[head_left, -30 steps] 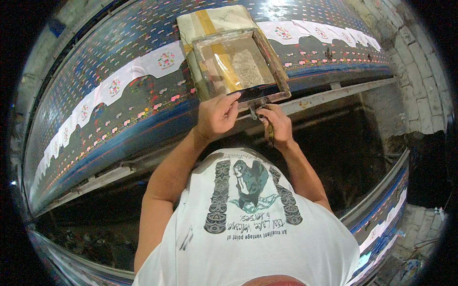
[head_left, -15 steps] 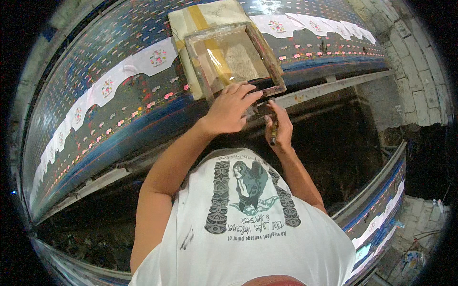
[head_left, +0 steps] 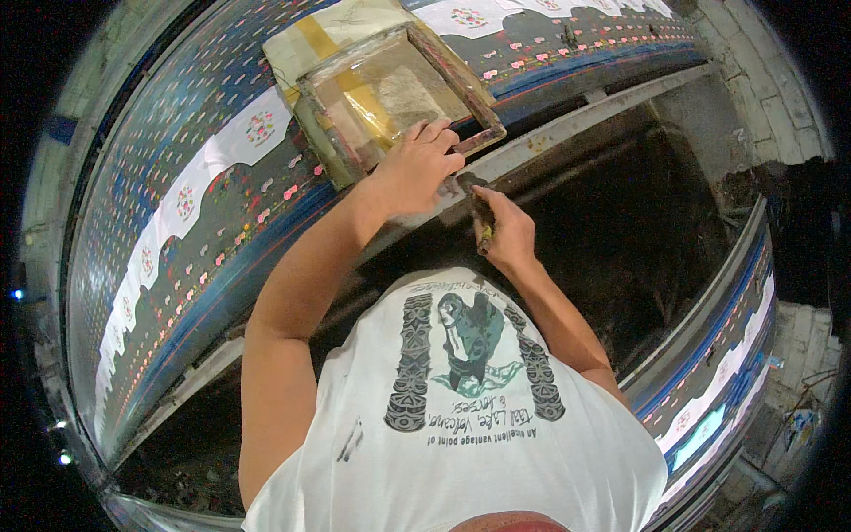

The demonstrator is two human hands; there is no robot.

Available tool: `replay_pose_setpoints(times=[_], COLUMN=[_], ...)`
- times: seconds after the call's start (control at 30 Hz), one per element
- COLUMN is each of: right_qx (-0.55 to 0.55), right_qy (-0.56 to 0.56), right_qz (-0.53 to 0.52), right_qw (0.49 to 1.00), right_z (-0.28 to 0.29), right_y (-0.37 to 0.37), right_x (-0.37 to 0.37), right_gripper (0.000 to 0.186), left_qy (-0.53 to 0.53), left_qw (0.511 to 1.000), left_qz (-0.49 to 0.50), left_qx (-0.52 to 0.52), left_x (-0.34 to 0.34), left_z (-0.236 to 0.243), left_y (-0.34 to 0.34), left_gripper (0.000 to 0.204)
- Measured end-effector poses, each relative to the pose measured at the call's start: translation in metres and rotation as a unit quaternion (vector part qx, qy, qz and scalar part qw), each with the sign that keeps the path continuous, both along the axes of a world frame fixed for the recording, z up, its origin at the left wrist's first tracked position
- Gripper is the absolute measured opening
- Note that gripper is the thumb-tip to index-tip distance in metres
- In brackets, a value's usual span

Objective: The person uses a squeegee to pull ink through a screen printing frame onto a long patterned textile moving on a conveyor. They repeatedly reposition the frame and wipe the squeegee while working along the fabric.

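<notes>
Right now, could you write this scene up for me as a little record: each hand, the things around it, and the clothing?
Left hand: over the near side of the wood-rimmed frame; its exact grip is hidden
Right hand: closed around a dark tool with yellowish patches
Frame: on a long dark table, a yellow strip showing within it
Beside frame: white cloth pieces with colourful prints
Clothing: white shirt, dark print

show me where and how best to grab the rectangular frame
Probably grip the rectangular frame by its right-hand bar, coming from the right: that bar is straight, narrow and uncovered along its length, whereas the left hand covers part of the near edge.
</notes>
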State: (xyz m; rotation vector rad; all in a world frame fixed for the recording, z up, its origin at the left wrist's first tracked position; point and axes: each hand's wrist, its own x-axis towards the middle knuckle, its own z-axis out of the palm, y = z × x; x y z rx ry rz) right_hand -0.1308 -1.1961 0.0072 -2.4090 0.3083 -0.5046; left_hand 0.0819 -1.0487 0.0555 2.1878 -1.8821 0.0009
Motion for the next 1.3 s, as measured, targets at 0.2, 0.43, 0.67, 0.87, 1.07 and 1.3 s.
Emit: replay_pose_setpoints(times=[0.2,0.43,0.67,0.87,1.07,1.3], right_qx=[-0.055,-0.161,-0.253,-0.225,0.69,0.437], right_qy=[-0.008,-0.059,-0.04,-0.03,0.113,0.111], right_qz=[0.016,0.053,0.07,0.001,-0.041,-0.044], right_qw=[0.998,0.984,0.964,0.974,0.714,0.892], right_z=[0.004,0.006,0.011,0.0,-0.014,-0.05], right_y=[0.003,0.004,0.003,0.005,0.012,0.011], right_x=[-0.01,-0.017,-0.011,-0.002,-0.005,-0.023], right_gripper=[0.045,0.041,0.039,0.031,0.038,0.038], left_qy=[-0.004,-0.009,0.009,0.008,0.021,0.01], left_qw=[1.0,0.999,0.999,0.999,0.998,0.999], left_qz=[0.023,0.035,0.018,0.032,0.027,0.027], left_qx=[-0.014,-0.04,-0.029,-0.043,-0.051,-0.041], left_x=[-0.005,-0.011,-0.008,-0.011,-0.011,-0.013], left_z=[-0.015,-0.012,-0.009,-0.016,-0.017,-0.012], left_y=[0.005,0.01,0.003,0.005,0.005,0.001], left_gripper=[0.053,0.058,0.055,0.05,0.049,0.051])
